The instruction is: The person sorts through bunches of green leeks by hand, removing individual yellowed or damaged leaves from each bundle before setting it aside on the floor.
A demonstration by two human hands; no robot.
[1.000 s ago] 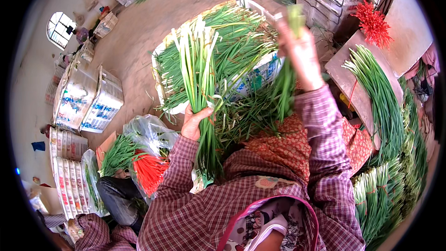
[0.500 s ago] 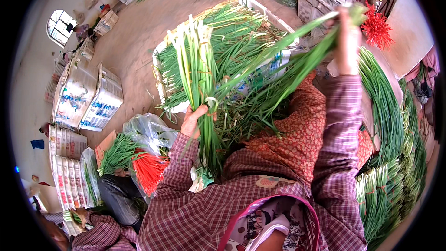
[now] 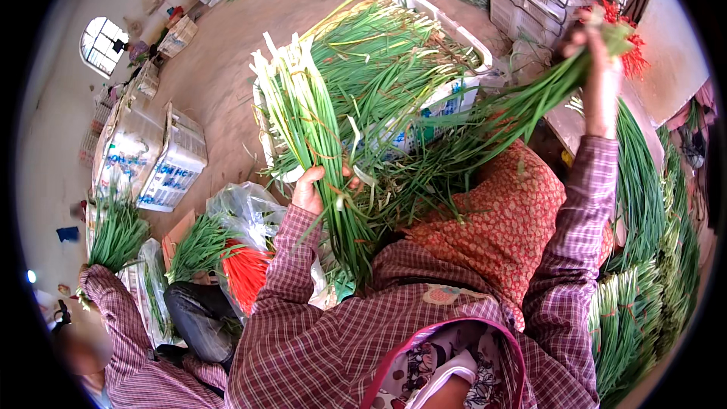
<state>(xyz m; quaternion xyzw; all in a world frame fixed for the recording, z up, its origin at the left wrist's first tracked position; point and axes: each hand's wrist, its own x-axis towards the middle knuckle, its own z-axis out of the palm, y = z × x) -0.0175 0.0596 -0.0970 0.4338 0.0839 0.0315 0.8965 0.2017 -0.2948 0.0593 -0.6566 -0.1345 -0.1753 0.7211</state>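
My left hand [image 3: 309, 189] grips a bunch of garlic chives [image 3: 322, 129] by its middle, white stem ends up and tilted left, green leaves hanging over my lap. High on the right, my right hand [image 3: 597, 57] is closed round a second handful of garlic chives [image 3: 541, 98]. Its leaves trail down to the left, toward the loose green pile [image 3: 409, 189] on my lap. Beyond my hands stands a white plastic crate [image 3: 483, 57] heaped with loose garlic chives [image 3: 386, 68]. Some fingers of both hands are hidden by the leaves.
Bundles of chives [image 3: 640, 182] lie stacked along the right. Red ties [image 3: 246, 276] sit by a clear plastic bag [image 3: 246, 212] at left; more red strands [image 3: 634, 57] hang behind my right hand. White crates [image 3: 178, 159] stand left. A co-worker's sleeve [image 3: 125, 318] shows lower left.
My right hand has moved right, drawing its handful of garlic chives along. The bunch in my left hand leans further left. The co-worker at lower left has lifted a bunch of greens.
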